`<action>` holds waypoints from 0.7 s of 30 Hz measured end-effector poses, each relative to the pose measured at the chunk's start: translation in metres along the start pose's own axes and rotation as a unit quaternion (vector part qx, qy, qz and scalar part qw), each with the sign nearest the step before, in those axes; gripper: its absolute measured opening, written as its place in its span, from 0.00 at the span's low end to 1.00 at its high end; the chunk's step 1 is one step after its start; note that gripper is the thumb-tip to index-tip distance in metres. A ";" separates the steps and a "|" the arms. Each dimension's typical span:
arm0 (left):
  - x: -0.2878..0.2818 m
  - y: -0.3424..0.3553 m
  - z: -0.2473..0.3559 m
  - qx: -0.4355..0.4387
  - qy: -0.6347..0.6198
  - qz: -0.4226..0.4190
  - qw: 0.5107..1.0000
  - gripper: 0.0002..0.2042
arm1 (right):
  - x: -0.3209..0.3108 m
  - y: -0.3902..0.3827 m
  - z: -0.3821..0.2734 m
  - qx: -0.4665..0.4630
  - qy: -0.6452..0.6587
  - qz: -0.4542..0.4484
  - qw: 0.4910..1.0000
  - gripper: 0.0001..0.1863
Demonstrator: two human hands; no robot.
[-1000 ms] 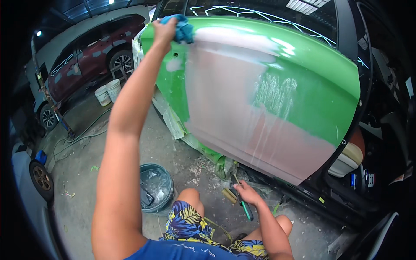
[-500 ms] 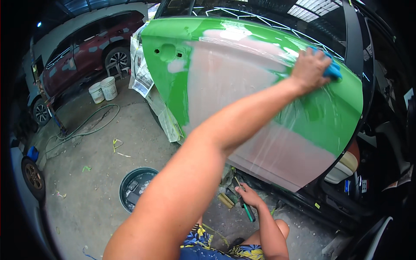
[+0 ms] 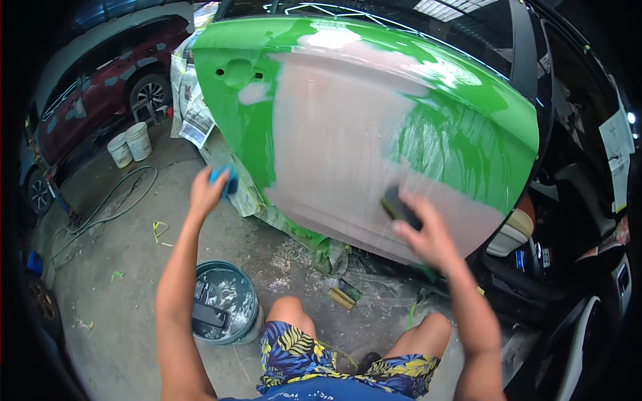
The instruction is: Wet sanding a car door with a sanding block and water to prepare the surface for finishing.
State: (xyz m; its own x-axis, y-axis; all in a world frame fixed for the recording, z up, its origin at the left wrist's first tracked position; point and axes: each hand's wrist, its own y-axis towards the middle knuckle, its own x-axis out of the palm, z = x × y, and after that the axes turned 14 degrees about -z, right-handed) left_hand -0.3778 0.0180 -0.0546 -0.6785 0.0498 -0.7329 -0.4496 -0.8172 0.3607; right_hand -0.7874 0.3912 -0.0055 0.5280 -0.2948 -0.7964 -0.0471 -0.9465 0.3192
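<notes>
Now, in the head camera's view, a person in a blue shirt and patterned shorts (image 3: 294, 347) works with both hands at a green car door (image 3: 341, 134), which stands directly ahead, a broad pale patch covering its middle and wet streaks shining on the green beside it. The left hand (image 3: 204, 195), its fingers closed around a blue cloth (image 3: 229, 180), is raised to the left of the pale patch. The right hand (image 3: 431, 237) grips a dark block (image 3: 402, 207) in front of the lower part of that patch; with the hand blurred, it is hard to say whether the block touches the door. Between the person's left forearm and knee, a dark bucket (image 3: 250, 326) holds cloudy water and a black object (image 3: 210, 315). Newspaper (image 3: 196, 121) hangs along the door's left edge, and a yellowish roll (image 3: 342, 298) lies on the concrete floor (image 3: 134, 274). Beyond, two white pails (image 3: 138, 142) stand side by side near a looped hose (image 3: 156, 177), with a maroon car (image 3: 110, 67) marked by grey patches parked behind.
</notes>
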 end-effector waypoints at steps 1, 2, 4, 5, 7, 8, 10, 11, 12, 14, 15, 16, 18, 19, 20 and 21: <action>0.012 -0.046 -0.029 -0.002 -0.023 0.000 1.000 0.25 | -0.025 0.030 -0.020 -0.041 -0.048 0.036 0.997 0.35; 0.017 -0.095 -0.057 -0.068 0.000 -0.017 0.998 0.25 | -0.042 0.062 -0.031 -0.074 -0.130 0.062 0.987 0.35; 0.046 -0.195 -0.113 -0.105 0.034 0.063 0.992 0.28 | -0.076 0.116 -0.050 -0.118 -0.276 0.089 0.950 0.35; 0.057 -0.228 -0.106 -0.168 0.014 -0.012 0.986 0.29 | -0.095 0.132 -0.050 -0.118 -0.344 0.087 0.928 0.35; 0.069 -0.309 -0.136 -0.163 0.040 -0.040 0.985 0.26 | -0.107 0.162 -0.056 -0.148 -0.400 0.094 0.899 0.35; 0.078 -0.341 -0.133 -0.189 0.059 -0.055 0.979 0.23 | -0.109 0.174 -0.054 -0.175 -0.455 0.096 0.868 0.35; 0.075 -0.388 -0.134 -0.166 0.026 -0.110 0.980 0.21 | -0.102 0.189 -0.043 -0.173 -0.472 0.084 0.860 0.36; 0.070 -0.386 -0.123 -0.163 0.023 -0.110 0.980 0.21 | -0.098 0.195 -0.038 -0.174 -0.493 0.095 0.847 0.36; 0.067 -0.384 -0.109 -0.211 0.023 -0.120 0.970 0.20 | -0.094 0.198 -0.035 -0.175 -0.513 0.106 0.833 0.37; 0.060 -0.376 -0.080 -0.277 0.028 -0.111 0.954 0.16 | -0.091 0.199 -0.035 -0.181 -0.527 0.115 0.823 0.37; 0.062 -0.376 -0.082 -0.279 0.027 -0.111 0.954 0.16 | -0.089 0.202 -0.036 -0.191 -0.536 0.128 0.812 0.37; 0.065 -0.378 -0.084 -0.261 0.059 -0.098 0.959 0.16 | -0.088 0.202 -0.037 -0.192 -0.537 0.127 0.812 0.37; 0.072 -0.378 -0.085 -0.240 0.088 -0.088 0.963 0.16 | -0.090 0.196 -0.037 -0.190 -0.531 0.115 0.818 0.38; 0.072 -0.378 -0.086 -0.241 0.104 -0.090 0.961 0.16 | -0.088 0.188 -0.032 -0.187 -0.532 0.114 0.818 0.38; 0.073 -0.379 -0.087 -0.242 0.119 -0.092 0.959 0.16 | -0.091 0.176 -0.023 -0.191 -0.532 0.104 0.819 0.39; 0.075 -0.380 -0.089 -0.238 0.119 -0.093 0.959 0.16 | -0.095 0.167 -0.016 -0.196 -0.533 0.096 0.817 0.40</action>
State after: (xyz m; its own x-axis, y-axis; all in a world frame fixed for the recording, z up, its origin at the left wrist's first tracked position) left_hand -0.2061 0.2809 -0.2979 -0.4353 0.1348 -0.8901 -0.1955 -0.9793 -0.0526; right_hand -0.8315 0.2633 0.1316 -0.5060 -0.5778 -0.6403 0.3431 -0.8160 0.4652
